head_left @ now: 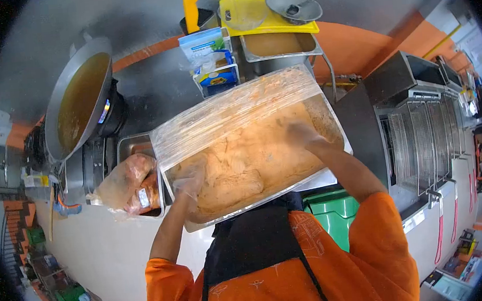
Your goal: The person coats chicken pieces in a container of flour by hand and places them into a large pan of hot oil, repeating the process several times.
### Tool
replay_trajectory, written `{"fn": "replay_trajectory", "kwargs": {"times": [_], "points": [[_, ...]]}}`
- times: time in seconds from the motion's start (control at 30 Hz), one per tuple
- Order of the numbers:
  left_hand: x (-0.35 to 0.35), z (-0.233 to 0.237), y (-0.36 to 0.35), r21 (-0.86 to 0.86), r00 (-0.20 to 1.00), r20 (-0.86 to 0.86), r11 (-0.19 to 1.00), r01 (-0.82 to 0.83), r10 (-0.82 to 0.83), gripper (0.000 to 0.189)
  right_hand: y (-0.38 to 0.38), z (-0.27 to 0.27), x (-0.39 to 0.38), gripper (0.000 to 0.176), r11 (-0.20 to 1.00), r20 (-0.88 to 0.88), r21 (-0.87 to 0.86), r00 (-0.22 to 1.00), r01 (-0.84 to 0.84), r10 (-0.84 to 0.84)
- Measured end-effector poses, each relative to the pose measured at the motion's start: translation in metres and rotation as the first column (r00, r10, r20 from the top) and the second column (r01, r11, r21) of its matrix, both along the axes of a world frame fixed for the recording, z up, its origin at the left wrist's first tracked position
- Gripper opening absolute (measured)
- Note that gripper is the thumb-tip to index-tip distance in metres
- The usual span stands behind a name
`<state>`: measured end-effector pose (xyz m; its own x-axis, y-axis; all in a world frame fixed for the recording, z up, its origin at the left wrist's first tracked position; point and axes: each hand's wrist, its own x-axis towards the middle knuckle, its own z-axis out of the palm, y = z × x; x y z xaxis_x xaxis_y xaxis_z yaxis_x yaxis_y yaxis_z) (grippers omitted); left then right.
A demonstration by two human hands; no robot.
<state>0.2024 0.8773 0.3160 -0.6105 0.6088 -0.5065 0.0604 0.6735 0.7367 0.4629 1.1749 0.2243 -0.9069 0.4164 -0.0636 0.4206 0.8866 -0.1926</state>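
Note:
A large metal tray point(338, 126) full of orange-tan breading flour point(264, 154) lies tilted in front of me. Clear plastic wrap point(233, 120) is stretched over its far part. At the tray's left side is my left hand point(191, 180) in a clear plastic glove, its fingers down at the flour and partly hidden. A flour-coated lump point(238, 187) sits to the right of that hand. Over the right part of the flour, my right hand point(303, 134) is smeared by motion, so I cannot tell how its fingers are set.
Left of the tray, a metal pan point(130, 145) holds bagged meat point(130, 179). A wok of oil point(81, 101) stands on a burner at far left. Fryer baskets point(416, 142) are at right, a green bin point(331, 220) below. Behind are a metal container point(278, 43) and yellow board point(247, 11).

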Motion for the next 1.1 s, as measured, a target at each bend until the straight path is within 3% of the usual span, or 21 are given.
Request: {"fn": "replay_trajectory", "kwargs": {"times": [0.07,0.13,0.2,0.27,0.3,0.33,0.37,0.4,0.47,0.5,0.57,0.6,0.67,0.77,0.8,0.83,0.87,0.9,0.97,1.0,1.1], "points": [[0.024,0.031,-0.001,-0.041,0.973,0.167,0.987,-0.156,0.161,0.057,-0.02,0.01,0.038,0.021,0.967,0.245,0.051,0.942,-0.248,0.229],[0.049,0.06,0.002,-0.104,0.898,0.317,0.953,-0.286,0.304,0.061,-0.05,0.039,0.032,0.02,0.709,0.659,0.102,0.581,-0.698,0.477],[0.055,0.052,-0.006,-0.152,0.844,0.383,0.926,-0.344,0.376,0.063,-0.061,0.012,0.023,0.021,0.826,0.2,-0.207,0.804,-0.525,0.561],[0.05,0.018,-0.016,-0.087,0.486,0.779,0.836,-0.542,0.396,0.07,-0.1,0.135,-0.033,0.017,0.747,0.457,-0.479,0.596,-0.461,0.66],[0.053,0.02,-0.012,-0.082,0.488,0.777,0.832,-0.549,0.398,0.07,-0.101,0.104,-0.035,0.017,0.744,0.454,-0.475,0.594,-0.469,0.664],[0.062,0.024,-0.005,-0.057,0.406,0.844,0.809,-0.585,0.352,0.069,-0.104,0.047,-0.036,0.016,0.625,-0.095,-0.378,0.7,-0.683,0.708],[0.068,0.029,0.0,-0.032,0.323,0.9,0.782,-0.622,0.294,0.069,-0.107,0.006,-0.04,0.017,0.551,-0.616,-0.163,0.521,-0.819,0.591],[0.07,0.041,0.002,-0.027,0.326,0.898,0.776,-0.631,0.296,0.069,-0.111,-0.009,-0.047,0.017,0.542,-0.619,-0.157,0.51,-0.826,0.598],[0.072,0.064,0.003,-0.034,0.35,0.896,0.829,-0.559,0.273,0.07,-0.125,-0.007,-0.062,0.029,0.446,-0.165,-0.838,0.925,-0.314,0.341],[0.064,0.06,0.003,-0.025,0.35,0.898,0.826,-0.564,0.267,0.07,-0.126,-0.004,-0.07,0.029,0.452,-0.165,-0.833,0.923,-0.319,0.348],[0.048,0.041,-0.004,0.197,0.412,0.909,0.799,-0.569,0.07,0.069,-0.136,0.056,-0.087,0.032,0.012,0.282,-0.958,0.947,0.287,-0.157],[0.049,0.032,-0.008,0.191,0.404,0.912,0.791,-0.582,0.076,0.069,-0.128,0.022,-0.088,0.032,0.015,0.289,-0.956,0.946,0.294,-0.143],[0.052,0.02,-0.016,-0.044,0.491,0.763,0.792,-0.61,0.421,0.069,-0.105,-0.067,-0.082,0.021,0.414,-0.044,-0.899,0.968,-0.145,0.245],[0.048,0.005,-0.012,-0.333,0.566,0.327,0.652,-0.681,0.757,0.068,-0.106,-0.002,-0.058,0.019,0.339,0.014,-0.939,0.978,-0.059,0.209],[0.047,-0.002,-0.011,-0.329,0.562,0.33,0.651,-0.684,0.758,0.068,-0.112,-0.022,-0.06,0.019,0.344,0.014,-0.937,0.977,-0.061,0.213],[0.046,-0.011,-0.011,-0.265,0.532,0.491,0.7,-0.663,0.69,0.066,-0.122,-0.058,-0.069,0.019,0.543,-0.256,-0.706,0.879,-0.454,0.402],[0.043,-0.02,-0.011,-0.188,0.493,0.634,0.738,-0.648,0.595,0.064,-0.133,-0.055,-0.084,0.02,0.592,-0.409,-0.303,0.663,-0.747,0.627],[0.039,-0.03,-0.011,-0.105,0.447,0.756,0.763,-0.638,0.478,0.062,-0.136,-0.05,-0.092,0.02,0.59,-0.411,-0.3,0.659,-0.75,0.629],[0.029,-0.049,-0.012,0.068,0.333,0.923,0.77,-0.635,0.193,0.058,-0.14,0.051,-0.113,0.021,0.789,0.093,-0.443,0.853,-0.426,0.513],[0.022,-0.06,-0.017,0.063,0.328,0.923,0.765,-0.641,0.198,0.058,-0.134,0.064,-0.116,0.021,0.784,0.094,-0.446,0.849,-0.431,0.52],[0.018,-0.064,-0.035,0.212,0.46,0.877,0.743,-0.635,0.143,0.05,-0.116,0.048,-0.103,0.02,0.706,-0.128,-0.676,0.977,-0.21,0.169]]}}
